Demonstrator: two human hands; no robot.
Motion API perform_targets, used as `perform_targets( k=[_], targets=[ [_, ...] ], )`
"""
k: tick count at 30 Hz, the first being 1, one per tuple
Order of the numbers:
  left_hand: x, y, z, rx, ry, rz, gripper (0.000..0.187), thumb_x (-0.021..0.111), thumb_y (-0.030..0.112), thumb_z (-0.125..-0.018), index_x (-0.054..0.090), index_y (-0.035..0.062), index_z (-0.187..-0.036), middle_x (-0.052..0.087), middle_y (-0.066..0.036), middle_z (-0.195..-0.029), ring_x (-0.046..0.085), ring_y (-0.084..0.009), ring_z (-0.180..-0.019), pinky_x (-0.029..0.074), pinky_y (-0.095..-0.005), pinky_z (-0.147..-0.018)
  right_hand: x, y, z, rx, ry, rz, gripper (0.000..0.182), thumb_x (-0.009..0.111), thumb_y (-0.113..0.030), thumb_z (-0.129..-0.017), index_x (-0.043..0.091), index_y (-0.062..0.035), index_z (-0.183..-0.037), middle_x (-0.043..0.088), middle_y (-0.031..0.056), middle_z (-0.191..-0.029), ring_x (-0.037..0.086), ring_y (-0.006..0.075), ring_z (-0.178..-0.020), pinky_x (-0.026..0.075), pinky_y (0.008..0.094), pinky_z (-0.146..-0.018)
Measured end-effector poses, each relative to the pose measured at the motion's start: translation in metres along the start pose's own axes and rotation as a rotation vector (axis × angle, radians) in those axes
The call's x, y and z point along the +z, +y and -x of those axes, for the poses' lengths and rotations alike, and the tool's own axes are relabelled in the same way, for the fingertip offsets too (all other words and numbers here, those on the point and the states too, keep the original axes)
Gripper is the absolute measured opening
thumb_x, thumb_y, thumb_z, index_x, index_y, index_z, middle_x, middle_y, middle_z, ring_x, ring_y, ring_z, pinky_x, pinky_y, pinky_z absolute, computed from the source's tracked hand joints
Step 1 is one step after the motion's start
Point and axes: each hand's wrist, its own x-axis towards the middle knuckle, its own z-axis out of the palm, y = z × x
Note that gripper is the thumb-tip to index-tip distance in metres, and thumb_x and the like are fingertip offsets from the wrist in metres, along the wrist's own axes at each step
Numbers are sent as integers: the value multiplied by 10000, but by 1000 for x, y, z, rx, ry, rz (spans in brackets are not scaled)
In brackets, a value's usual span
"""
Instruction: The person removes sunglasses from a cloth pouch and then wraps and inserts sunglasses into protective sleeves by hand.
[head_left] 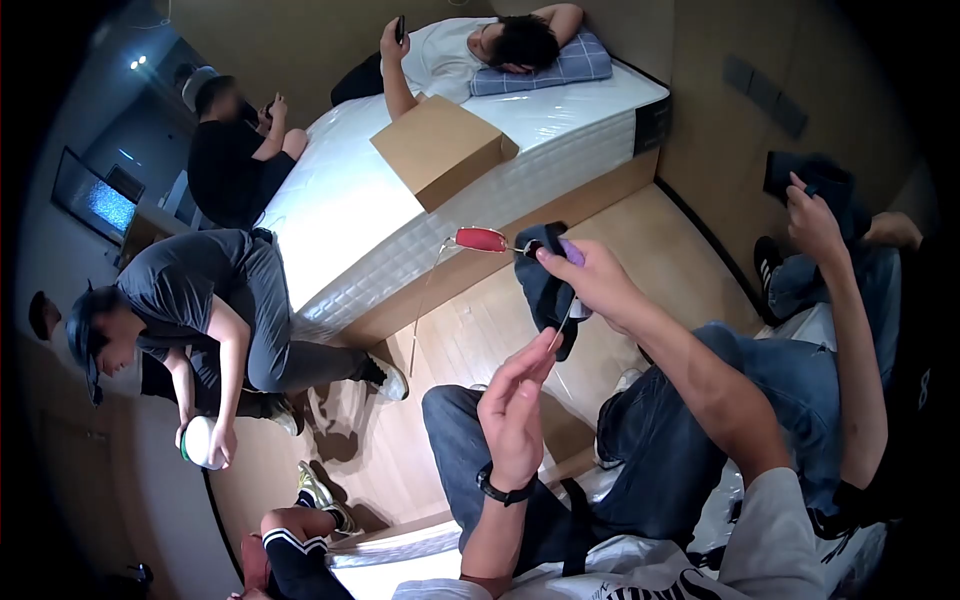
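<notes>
Red-tinted glasses (pixel 481 240) with thin metal temples are held up in front of me. My right hand (pixel 590 285) pinches them near the bridge between thumb and fingers, with a bit of purple (pixel 572 252) showing at the fingers. One temple (pixel 428 300) points down to the left; the other slants down toward my left hand (pixel 515 420). That hand is raised with its fingers stretched out, fingertips right at the temple's end. A dark, soft-looking item (pixel 540 290) shows behind the glasses and overlaps my right hand in this view.
A cardboard box (pixel 440 145) sits on the mattress (pixel 350 190) ahead, where a person lies holding a phone. Another person sits at its far edge. To the left, someone bends over a white round object (pixel 202 442). A person in jeans is close on my right, holding a dark item (pixel 815 185).
</notes>
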Motion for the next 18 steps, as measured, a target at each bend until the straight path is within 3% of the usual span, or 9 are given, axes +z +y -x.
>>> perform_targets(
  k=[2, 5, 6, 10, 14, 18],
  targets=[
    [-4, -13, -1, -100, 212, 193, 328, 483, 196, -898, 504, -40, -1126, 517, -215, -1217, 540, -292, -1095, 392, -382, -963, -1, -1, 0, 12, -31, -172, 304, 527, -311, -919, 608, -19, -939, 622, 17, -797, 562, 59, -692, 453, 215, -627],
    [-6, -24, -10, -124, 343, 122, 253, 479, 151, -897, 500, -19, -1084, 552, -185, -1139, 577, -249, -989, 422, -338, -894, 0, -9, 7, 102, -104, -227, 380, 476, -377, -934, 614, -24, -952, 637, 33, -806, 579, 64, -702, 459, 210, -639],
    [-5, -23, -16, -92, 369, 94, 229, 473, 115, -896, 488, -8, -1089, 561, -159, -1090, 577, -222, -965, 431, -311, -855, 5, 10, -1, 66, -115, -246, 454, 416, -436, -945, 625, -33, -952, 648, 40, -807, 587, 65, -682, 456, 199, -599],
    [-3, -15, -39, 0, 517, 129, 307, 477, 85, -897, 468, -39, -1178, 542, -99, -1061, 506, -110, -815, 421, -250, -744, 16, 24, 2, 86, -194, -211, 475, 389, -450, -949, 643, -48, -946, 645, 23, -780, 570, 48, -615, 422, 180, -495],
    [-16, -29, -17, -86, 478, 101, 302, 491, 80, -903, 484, -29, -1184, 559, -64, -1055, 518, -96, -818, 430, -232, -719, 21, 28, 7, 113, -349, -185, 487, 386, -427, -958, 645, -17, -913, 628, 36, -795, 554, 93, -727, 436, 237, -727],
    [-28, -31, 4, -201, 445, 131, 291, 513, 79, -906, 483, -13, -1181, 570, -82, -1103, 560, -116, -924, 451, -230, -719, 27, 34, 9, 160, -471, -45, 528, 389, -435, -955, 655, 11, -858, 614, 46, -773, 519, 96, -725, 421, 246, -739]
  ],
)
